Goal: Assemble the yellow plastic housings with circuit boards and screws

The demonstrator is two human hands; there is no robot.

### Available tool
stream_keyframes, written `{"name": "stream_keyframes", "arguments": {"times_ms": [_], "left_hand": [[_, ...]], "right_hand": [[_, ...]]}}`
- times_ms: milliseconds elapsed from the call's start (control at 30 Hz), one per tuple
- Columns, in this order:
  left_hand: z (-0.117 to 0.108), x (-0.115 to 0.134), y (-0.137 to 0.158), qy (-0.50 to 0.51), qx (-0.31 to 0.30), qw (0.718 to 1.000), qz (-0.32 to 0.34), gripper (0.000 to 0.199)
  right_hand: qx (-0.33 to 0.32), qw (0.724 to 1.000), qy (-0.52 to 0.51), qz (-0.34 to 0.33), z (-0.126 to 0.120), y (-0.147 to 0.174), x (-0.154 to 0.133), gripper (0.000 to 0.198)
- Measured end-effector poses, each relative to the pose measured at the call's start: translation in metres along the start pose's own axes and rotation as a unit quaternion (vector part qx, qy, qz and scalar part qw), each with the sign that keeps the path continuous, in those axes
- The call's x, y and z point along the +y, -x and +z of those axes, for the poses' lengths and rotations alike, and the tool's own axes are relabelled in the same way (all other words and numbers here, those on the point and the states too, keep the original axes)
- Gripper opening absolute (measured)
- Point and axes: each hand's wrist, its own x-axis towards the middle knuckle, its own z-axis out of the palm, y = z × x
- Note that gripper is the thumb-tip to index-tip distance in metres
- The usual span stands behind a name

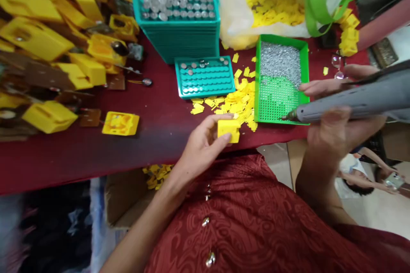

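Observation:
Between the thumb and fingers of my left hand point(206, 140) is a small yellow plastic housing point(229, 131), held above the table's front edge. My right hand point(336, 126) is wrapped round a grey electric screwdriver point(352, 101). Its tip points left, over the lower part of a green tray point(257, 94). Small silver screws point(280, 62) fill the tray's far half, while the near half shows a perforated green plate point(275, 98). Loose yellow plastic pieces point(237, 102) lie heaped left of the tray. Another yellow housing point(121, 123), with its inside facing up, rests farther left.
Yellow housings with wired parts point(51, 51) pile up at left. A teal tray point(205, 81) holds several button cells, before a stack of teal trays point(181, 38). Behind stands a bag point(230, 13) of yellow pieces. A cardboard box point(123, 200) sits below; a person point(355, 170) is at right.

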Motion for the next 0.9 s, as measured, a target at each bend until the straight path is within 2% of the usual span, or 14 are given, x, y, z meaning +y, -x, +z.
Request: {"name": "stream_keyframes", "arguments": {"times_ms": [33, 100, 200, 267, 333, 400, 533, 667, 733, 833, 900], "left_hand": [[0.005, 0.0, -0.004, -0.027, -0.029, 0.999, 0.019, 0.041], [0.014, 0.001, -0.014, -0.081, -0.08, 0.992, 0.062, 0.034], [0.026, 0.001, -0.025, -0.149, -0.131, 0.974, 0.108, 0.03], [0.031, 0.002, -0.028, -0.167, -0.134, 0.97, 0.117, 0.03], [0.034, 0.004, -0.029, -0.149, -0.121, 0.977, 0.097, 0.031], [0.035, 0.007, -0.027, -0.095, -0.098, 0.989, 0.049, 0.033], [0.032, 0.012, -0.024, 0.024, -0.028, 0.999, -0.039, 0.043], [0.028, 0.014, -0.02, 0.058, 0.02, 0.996, -0.072, 0.048], [0.026, 0.015, -0.019, 0.059, 0.033, 0.994, -0.081, 0.049], [0.023, 0.015, -0.018, 0.061, 0.051, 0.993, -0.09, 0.052], [0.022, 0.015, -0.018, 0.062, 0.059, 0.992, -0.09, 0.054]], "right_hand": [[0.074, 0.995, -0.041, -0.044, 0.008, -0.01, 0.004, 0.051], [0.128, 0.987, -0.059, -0.071, 0.023, -0.031, 0.014, 0.058], [0.16, 0.986, 0.022, -0.041, 0.036, -0.06, 0.035, 0.069], [0.189, 0.98, 0.054, -0.017, 0.037, -0.071, 0.048, 0.073], [0.186, 0.981, 0.058, 0.003, 0.034, -0.074, 0.057, 0.073], [0.168, 0.984, 0.054, 0.017, 0.029, -0.068, 0.06, 0.068], [0.155, 0.985, 0.066, 0.038, 0.024, -0.054, 0.051, 0.049], [0.147, 0.977, 0.126, 0.083, 0.025, -0.053, 0.047, 0.031], [0.15, 0.98, 0.106, 0.081, 0.025, -0.055, 0.05, 0.026], [0.159, 0.983, 0.067, 0.057, 0.026, -0.055, 0.055, 0.032], [0.15, 0.983, 0.086, 0.068, 0.025, -0.054, 0.057, 0.041]]}}
